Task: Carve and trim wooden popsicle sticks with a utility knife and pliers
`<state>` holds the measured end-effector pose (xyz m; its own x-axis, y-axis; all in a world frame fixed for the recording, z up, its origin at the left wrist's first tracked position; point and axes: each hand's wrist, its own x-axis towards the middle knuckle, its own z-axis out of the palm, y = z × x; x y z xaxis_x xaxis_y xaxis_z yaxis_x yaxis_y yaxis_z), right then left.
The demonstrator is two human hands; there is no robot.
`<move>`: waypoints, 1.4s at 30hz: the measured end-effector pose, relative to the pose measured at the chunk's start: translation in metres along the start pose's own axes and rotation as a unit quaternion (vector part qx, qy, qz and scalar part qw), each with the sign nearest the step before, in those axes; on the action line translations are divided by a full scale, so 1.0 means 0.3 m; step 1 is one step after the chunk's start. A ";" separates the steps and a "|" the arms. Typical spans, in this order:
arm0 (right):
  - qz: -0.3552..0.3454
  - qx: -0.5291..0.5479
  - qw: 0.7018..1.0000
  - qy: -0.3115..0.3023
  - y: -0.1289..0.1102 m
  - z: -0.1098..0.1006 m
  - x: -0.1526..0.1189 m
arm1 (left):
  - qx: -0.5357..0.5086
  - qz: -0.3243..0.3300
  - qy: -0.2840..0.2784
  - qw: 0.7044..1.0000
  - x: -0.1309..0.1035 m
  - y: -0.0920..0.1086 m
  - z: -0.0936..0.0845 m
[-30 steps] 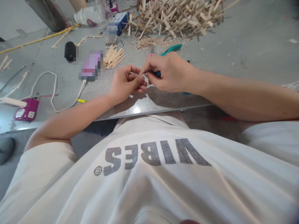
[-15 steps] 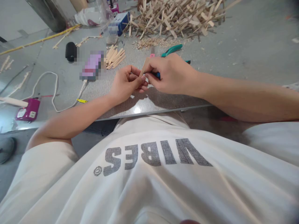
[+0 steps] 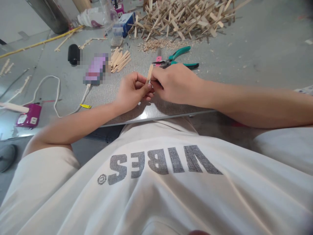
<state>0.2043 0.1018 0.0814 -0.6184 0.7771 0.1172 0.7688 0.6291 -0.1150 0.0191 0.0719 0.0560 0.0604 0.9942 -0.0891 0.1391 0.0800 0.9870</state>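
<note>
My left hand [image 3: 132,91] pinches a flat wooden craft stick [image 3: 150,72] between thumb and fingers, its rounded end pointing up and away from me. Right against it, my right hand [image 3: 177,84] is closed with the fingers curled, and whatever it grips is hidden by the hand. Just beyond the right hand lie pliers with green handles [image 3: 181,51], jaws toward the left. A pink-handled tool with a narrow metal blade [image 3: 158,60] rests beside the jaws. To the left sits a small stack of craft sticks [image 3: 120,60].
At the back is a large heap of craft sticks [image 3: 183,21], with wood shavings [image 3: 156,45] before it. On the left are a phone [image 3: 96,67] on a white cable [image 3: 58,91], a black case [image 3: 73,54] and a purple socket block [image 3: 28,116]. A blue box [image 3: 127,23] stands behind.
My right hand has shifted down toward me, uncovering the pliers and more of the pink-handled tool. A blue object glimpsed in its grip is now out of sight. The stick's flat face shows more.
</note>
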 end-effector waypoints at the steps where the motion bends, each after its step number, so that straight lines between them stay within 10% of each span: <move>1: 0.004 0.013 1.000 -0.002 -0.001 0.001 0.000 | 0.000 0.001 0.002 1.000 0.000 -0.003 0.002; 15: -0.013 0.139 0.989 0.048 0.026 -0.019 0.014 | -0.029 0.007 0.038 0.999 0.033 0.003 0.007; 24: 0.057 0.384 0.921 0.027 0.032 -0.003 0.012 | 0.008 0.018 0.046 0.999 0.018 0.012 0.006; 42: 0.079 0.489 0.869 -0.006 0.024 0.030 0.025 | 0.033 0.041 0.045 0.998 0.019 -0.002 -0.018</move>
<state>0.2037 0.1123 0.0725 -0.5246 0.8512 0.0139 0.3415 0.2254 -0.9125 0.0140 0.0778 0.0557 -0.0139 0.9999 0.0058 0.2014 -0.0029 0.9795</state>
